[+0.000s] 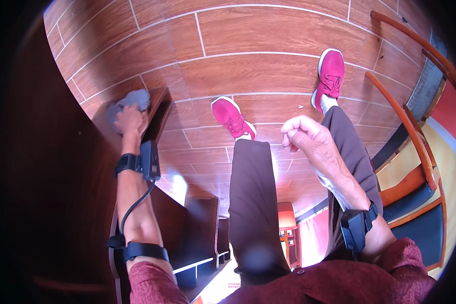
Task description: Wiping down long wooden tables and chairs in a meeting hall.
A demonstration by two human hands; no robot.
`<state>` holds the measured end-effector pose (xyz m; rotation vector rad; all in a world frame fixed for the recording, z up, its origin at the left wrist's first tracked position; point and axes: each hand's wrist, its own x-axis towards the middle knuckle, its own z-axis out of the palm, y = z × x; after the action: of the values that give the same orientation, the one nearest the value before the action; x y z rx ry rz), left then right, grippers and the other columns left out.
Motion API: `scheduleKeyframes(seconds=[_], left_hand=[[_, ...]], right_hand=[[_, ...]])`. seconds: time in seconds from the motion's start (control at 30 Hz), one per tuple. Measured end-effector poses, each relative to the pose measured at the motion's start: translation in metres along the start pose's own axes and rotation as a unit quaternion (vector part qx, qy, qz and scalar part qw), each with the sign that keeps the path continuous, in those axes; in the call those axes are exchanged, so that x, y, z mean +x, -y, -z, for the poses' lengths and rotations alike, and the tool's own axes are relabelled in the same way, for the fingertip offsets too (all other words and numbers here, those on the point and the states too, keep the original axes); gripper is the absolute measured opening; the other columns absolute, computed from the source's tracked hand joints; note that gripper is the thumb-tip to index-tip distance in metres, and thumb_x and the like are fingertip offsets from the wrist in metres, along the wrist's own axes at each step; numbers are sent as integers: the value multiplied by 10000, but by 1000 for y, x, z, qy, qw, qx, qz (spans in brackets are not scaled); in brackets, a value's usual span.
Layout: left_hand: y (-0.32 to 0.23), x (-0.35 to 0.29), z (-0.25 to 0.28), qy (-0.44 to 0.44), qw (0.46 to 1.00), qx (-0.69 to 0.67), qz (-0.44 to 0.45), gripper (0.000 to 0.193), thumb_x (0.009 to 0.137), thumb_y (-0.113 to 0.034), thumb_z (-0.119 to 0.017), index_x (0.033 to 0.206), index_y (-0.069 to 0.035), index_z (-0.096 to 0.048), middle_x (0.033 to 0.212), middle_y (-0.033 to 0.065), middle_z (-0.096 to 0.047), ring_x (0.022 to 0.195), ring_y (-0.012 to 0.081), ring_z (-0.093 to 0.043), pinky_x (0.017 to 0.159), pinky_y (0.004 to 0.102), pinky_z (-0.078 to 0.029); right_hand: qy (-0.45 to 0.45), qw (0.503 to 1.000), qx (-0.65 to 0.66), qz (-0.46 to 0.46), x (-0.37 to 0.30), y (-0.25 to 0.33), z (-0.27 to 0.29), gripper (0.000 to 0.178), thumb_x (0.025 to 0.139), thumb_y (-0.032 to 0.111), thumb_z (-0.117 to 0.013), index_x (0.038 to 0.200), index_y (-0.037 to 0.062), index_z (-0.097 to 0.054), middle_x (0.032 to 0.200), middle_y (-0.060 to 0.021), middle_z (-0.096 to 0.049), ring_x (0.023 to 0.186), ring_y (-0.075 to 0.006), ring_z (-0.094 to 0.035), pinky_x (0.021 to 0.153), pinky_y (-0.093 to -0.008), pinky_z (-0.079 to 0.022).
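My left hand (pixel 130 120) presses down on a grey cloth (pixel 137 98), fingers closed over it. The cloth lies bunched at the far corner of a dark brown wooden surface (pixel 106 111), and part of it is hidden under the hand. In front of my right thigh, my right hand (pixel 309 139) hangs in the air with its fingers curled in toward the thumb. Nothing shows between them, and it touches no object.
To the right stand wooden chairs (pixel 408 121) with curved arms and dark seats. Brown tiles with pale joints cover the floor (pixel 258 35). My red shoes (pixel 332 73) rest on it. A small red-topped stool (pixel 287 217) appears low in the middle, and dark furniture fills the left side.
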<state>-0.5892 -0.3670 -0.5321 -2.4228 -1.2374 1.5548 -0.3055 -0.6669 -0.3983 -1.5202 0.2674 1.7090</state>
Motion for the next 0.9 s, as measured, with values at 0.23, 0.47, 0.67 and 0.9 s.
scheduleKeyframes(seconds=[0.23,0.47,0.67,0.9], left_hand=[[-58,-73,5,-86,975,127,-161,231,799,-191,-506,947,-108,-663,1157,60,-496,1163,294,-354,928,490,-278],[-31,-145,0,14,964,175,-201,247,822,-144,-446,994,-73,-608,1127,83,-504,1113,296,-396,947,469,-265],[-14,-177,55,-14,996,86,-5,306,784,-161,-543,1078,-84,-509,1009,156,-557,853,329,-573,717,435,-478],[-23,-132,20,-10,997,70,-16,223,783,-131,-526,990,-67,-479,886,177,-592,783,341,-605,666,432,-499]], right_hand=[[-45,998,-19,29,3,-7,10,136,847,44,-434,905,0,-549,751,-26,-571,712,-83,-540,659,-230,-436],[0,998,40,43,3,-15,9,142,874,78,-450,949,7,-548,772,-17,-553,707,-66,-494,656,-205,-409],[-7,998,42,39,3,-19,20,138,874,51,-441,960,11,-541,774,-12,-546,705,-60,-492,652,-201,-408],[-18,994,72,75,-3,-2,25,147,831,49,-444,919,-17,-541,754,-50,-560,720,-96,-532,673,-236,-426]])
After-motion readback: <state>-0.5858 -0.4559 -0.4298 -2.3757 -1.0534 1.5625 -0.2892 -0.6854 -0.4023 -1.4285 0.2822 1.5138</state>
